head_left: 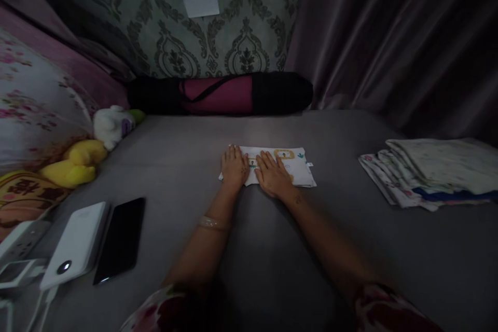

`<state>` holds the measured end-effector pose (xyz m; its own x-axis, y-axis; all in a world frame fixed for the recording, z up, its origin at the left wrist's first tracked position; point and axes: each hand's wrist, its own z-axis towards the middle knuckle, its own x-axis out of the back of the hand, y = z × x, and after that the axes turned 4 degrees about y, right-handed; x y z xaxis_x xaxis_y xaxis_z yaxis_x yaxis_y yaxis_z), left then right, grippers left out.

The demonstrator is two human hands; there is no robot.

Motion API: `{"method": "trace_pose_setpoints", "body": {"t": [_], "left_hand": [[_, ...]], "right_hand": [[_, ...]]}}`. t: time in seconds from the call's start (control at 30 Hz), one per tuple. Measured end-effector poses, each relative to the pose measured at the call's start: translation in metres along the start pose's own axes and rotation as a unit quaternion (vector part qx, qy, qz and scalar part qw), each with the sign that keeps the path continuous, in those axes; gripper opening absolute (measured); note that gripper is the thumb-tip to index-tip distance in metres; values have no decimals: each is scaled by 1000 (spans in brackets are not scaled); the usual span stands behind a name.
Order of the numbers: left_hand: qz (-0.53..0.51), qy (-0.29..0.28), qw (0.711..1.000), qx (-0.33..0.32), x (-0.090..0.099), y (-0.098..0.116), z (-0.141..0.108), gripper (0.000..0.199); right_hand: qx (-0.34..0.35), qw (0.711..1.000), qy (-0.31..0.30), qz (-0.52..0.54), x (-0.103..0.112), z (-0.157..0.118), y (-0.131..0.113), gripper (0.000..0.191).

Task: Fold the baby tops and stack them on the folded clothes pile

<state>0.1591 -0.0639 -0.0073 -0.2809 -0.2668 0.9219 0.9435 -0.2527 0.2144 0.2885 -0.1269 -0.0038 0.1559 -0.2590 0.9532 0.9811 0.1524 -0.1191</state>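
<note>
A small white folded cloth (301, 168) with yellow and green prints lies flat on the grey bed surface (249, 132). It looks like a folded garment, with a little white tag at its right edge. My left hand (234, 167) rests palm down on the cloth's left end, fingers stretched out. Palm down on its middle lies my right hand (273, 174), fingers also extended and pointing up and to the left. Both hands press on the cloth from above, and neither grips it. The parts of the print under my palms are hidden.
Folded clothes (436, 171) are stacked at right. At left are a black phone (121, 238), a white power bank (78, 244) with cables, a power strip (23, 244) and plush toys (80, 163). A black-and-pink long bag (220, 94) lies along the back wall.
</note>
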Motion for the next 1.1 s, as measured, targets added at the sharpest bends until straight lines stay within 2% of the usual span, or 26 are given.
{"method": "trace_pose_setpoints", "body": {"t": [0.07,0.17,0.27,0.33,0.43,0.5,0.6,0.7,0.77,0.87,1.0,1.1], "left_hand": [[9,16,1000,14,1,-4,1,58],[13,0,1000,24,1,-8,1,59],[15,-18,999,27,2,-5,0,60],[15,-4,1000,24,3,-1,-1,60],[11,14,1000,-16,2,9,-4,62],[9,-11,999,-42,-1,13,-6,63],[12,-63,997,-53,-6,14,-7,63],[12,-84,995,-55,-4,12,-4,63],[5,-76,996,-54,1,10,-1,63],[2,-48,998,-48,7,7,4,63],[12,-96,995,-20,3,1,7,65],[12,-113,993,-15,-4,-3,9,66]], "right_hand": [[-20,999,31,0,3,2,1,56],[-51,997,56,-4,3,3,2,58],[-65,997,30,-5,0,2,3,59],[-65,998,22,-5,-1,2,5,59],[-83,996,34,-12,2,4,13,57],[-117,993,27,-19,5,6,21,57],[-161,986,-35,-17,5,7,31,60],[-167,983,-81,-2,6,7,38,61],[-170,982,-78,3,6,7,45,61],[-208,977,-43,-11,7,7,60,62],[-234,971,-50,-14,1,6,79,65],[-232,971,-52,-5,-3,5,82,66]]}}
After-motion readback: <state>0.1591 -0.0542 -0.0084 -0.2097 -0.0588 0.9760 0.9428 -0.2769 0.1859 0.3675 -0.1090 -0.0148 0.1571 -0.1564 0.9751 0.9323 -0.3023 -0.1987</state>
